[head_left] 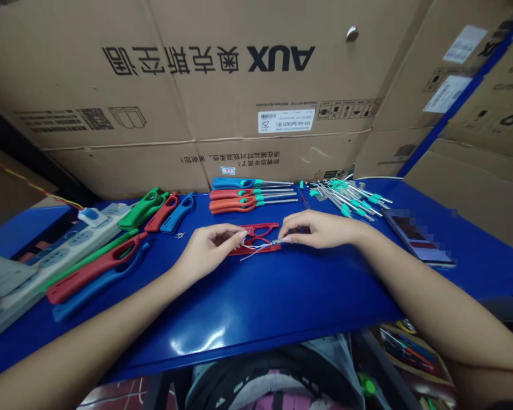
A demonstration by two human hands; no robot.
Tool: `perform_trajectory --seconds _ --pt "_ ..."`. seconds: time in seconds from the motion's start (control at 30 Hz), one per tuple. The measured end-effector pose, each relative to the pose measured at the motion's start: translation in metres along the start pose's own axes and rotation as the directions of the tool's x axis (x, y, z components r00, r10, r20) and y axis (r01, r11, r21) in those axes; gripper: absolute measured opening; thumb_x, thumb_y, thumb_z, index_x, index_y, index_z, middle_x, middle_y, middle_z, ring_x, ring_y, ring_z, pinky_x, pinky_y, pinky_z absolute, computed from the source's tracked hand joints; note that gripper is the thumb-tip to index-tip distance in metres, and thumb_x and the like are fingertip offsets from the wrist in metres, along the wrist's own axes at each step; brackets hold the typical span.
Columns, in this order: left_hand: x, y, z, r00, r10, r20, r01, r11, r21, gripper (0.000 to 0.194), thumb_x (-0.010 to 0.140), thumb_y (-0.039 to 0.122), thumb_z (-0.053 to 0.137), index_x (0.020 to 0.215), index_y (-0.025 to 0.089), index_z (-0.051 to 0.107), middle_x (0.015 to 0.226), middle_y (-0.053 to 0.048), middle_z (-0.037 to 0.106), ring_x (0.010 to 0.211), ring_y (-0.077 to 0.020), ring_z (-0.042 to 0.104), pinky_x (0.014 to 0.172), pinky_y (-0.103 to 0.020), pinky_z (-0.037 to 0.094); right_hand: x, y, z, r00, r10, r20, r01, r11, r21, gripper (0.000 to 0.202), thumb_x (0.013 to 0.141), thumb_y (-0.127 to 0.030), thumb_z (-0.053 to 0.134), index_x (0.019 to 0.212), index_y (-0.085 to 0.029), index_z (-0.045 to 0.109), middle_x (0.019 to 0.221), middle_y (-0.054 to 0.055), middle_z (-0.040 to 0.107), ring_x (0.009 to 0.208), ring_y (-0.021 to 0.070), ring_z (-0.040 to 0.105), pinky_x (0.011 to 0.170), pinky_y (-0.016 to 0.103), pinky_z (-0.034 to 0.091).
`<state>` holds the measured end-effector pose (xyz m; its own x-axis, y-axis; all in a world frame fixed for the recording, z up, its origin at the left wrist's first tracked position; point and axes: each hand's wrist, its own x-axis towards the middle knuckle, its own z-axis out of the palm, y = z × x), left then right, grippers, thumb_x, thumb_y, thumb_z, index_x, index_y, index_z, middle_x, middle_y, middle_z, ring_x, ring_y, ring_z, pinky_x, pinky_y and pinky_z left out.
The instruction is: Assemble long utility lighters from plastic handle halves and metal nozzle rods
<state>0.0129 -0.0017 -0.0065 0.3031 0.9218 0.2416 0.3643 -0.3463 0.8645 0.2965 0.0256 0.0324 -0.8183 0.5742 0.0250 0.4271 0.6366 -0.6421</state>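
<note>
Red plastic casing (265, 225), landmark for all places below, lies on the blue table (260, 302) between and partly under the two hands; left hand (214, 246) at its left end, thumb and forefinger brought together in a pinch on thin white wires (255, 246); right hand (314, 229) at its right end, thumb and forefinger closed on a small grey piece (276, 242), its exact form too small to tell; the wires run over the casing from one hand toward the other.

Just beyond the casing: three lighters, blue (233, 183), red (224, 195) and orange (233, 205), side by side, metal tubes pointing right; beyond it to the right, a heap of metal tubes (350, 198) with green fittings; well to its right, a phone (421, 239); to its left, green, red and blue handles (157, 212) in two groups, next to a white power strip (64, 250); behind everything, a cardboard carton (188, 117).
</note>
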Motion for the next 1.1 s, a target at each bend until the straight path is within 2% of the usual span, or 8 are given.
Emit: perform_trajectory --seconds 0.1,0.2,0.33,0.43,0.63,0.73,0.97,1.1 --pt "0.0 -0.004 -0.001 0.998 0.017 0.06 -0.018 1.0 0.016 0.037 0.087 0.045 0.069 0.107 0.015 0.076 0.102 -0.009 0.078 0.085 -0.0215 0.074 0.077 -0.03 0.058 -0.001 0.002 -0.001 0.995 0.099 -0.013 -0.099 0.995 0.031 0.028 0.092 -0.04 0.062 0.104 -0.015 0.069 0.086 0.003 0.066 0.075 0.013 0.055 0.067 0.025 0.045" --pt "0.0 -0.005 -0.005 0.989 0.122 0.084 -0.136 0.972 0.191 0.032 0.093 0.04 0.063 0.11 0.017 0.076 0.105 -0.009 0.078 0.088 -0.0215 0.073 0.079 -0.032 0.057 -0.001 0.006 -0.002 0.991 0.135 -0.012 -0.134 0.99 0.046 0.027 0.09 -0.041 0.066 0.093 -0.015 0.067 0.078 0.001 0.063 0.069 0.0118 0.052 0.063 0.024 0.043" --pt "0.002 -0.007 -0.012 0.916 0.358 0.179 -0.4 0.829 0.391 0.025 0.097 0.031 0.059 0.107 0.017 0.077 0.101 -0.008 0.076 0.093 -0.0213 0.068 0.086 -0.034 0.054 -0.001 0.009 -0.001 0.997 0.077 -0.014 -0.077 0.997 0.016 0.024 0.091 -0.037 0.065 0.091 -0.014 0.069 0.088 0.004 0.068 0.078 0.0136 0.06 0.071 0.026 0.047" --pt "0.004 -0.009 -0.014 0.875 0.424 0.235 -0.484 0.743 0.461 0.025 0.098 0.028 0.057 0.106 0.016 0.077 0.097 -0.009 0.073 0.09 -0.0211 0.065 0.083 -0.035 0.054 0.001 0.012 0.002 0.999 0.037 -0.014 -0.037 0.999 -0.025 0.022 0.09 -0.035 0.066 0.092 -0.014 0.071 0.092 0.006 0.068 0.083 0.0148 0.062 0.075 0.028 0.049" --pt "0.004 -0.013 -0.011 0.865 0.41 0.29 -0.502 0.702 0.505 0.025 0.099 0.027 0.055 0.106 0.015 0.076 0.099 -0.01 0.071 0.091 -0.0218 0.063 0.082 -0.036 0.054 0.005 0.014 0.009 0.994 0.113 -0.011 -0.113 0.992 -0.053 0.016 0.087 -0.03 0.07 0.089 -0.015 0.071 0.085 0.004 0.069 0.077 0.0146 0.063 0.071 0.027 0.05" --pt "0.004 -0.014 -0.011 0.867 0.389 0.312 -0.499 0.703 0.508 0.025 0.099 0.027 0.055 0.106 0.016 0.076 0.098 -0.009 0.071 0.091 -0.0218 0.064 0.082 -0.036 0.055 0.006 0.012 0.01 0.993 0.111 -0.026 -0.113 0.991 -0.069 0.014 0.086 -0.029 0.071 0.085 -0.015 0.07 0.083 0.004 0.069 0.076 0.0144 0.063 0.071 0.026 0.05" --pt "0.004 -0.015 -0.011 0.896 0.329 0.299 -0.436 0.779 0.45 0.027 0.1 0.027 0.052 0.106 0.015 0.075 0.098 -0.009 0.071 0.089 -0.02 0.069 0.082 -0.032 0.056 0.007 0.011 0.01 0.994 0.108 -0.036 -0.112 0.979 -0.172 0.011 0.088 -0.026 0.07 0.085 -0.015 0.072 0.085 0.005 0.069 0.077 0.0149 0.062 0.07 0.026 0.047" --pt "0.004 -0.013 -0.011 0.903 0.331 0.273 -0.424 0.792 0.44 0.027 0.099 0.026 0.052 0.102 0.015 0.076 0.094 -0.009 0.072 0.085 -0.0193 0.07 0.079 -0.03 0.056 0.007 0.009 0.013 0.993 0.108 -0.045 -0.115 0.973 -0.198 0.01 0.088 -0.024 0.07 0.084 -0.015 0.071 0.085 0.005 0.069 0.076 0.0146 0.061 0.068 0.026 0.045"
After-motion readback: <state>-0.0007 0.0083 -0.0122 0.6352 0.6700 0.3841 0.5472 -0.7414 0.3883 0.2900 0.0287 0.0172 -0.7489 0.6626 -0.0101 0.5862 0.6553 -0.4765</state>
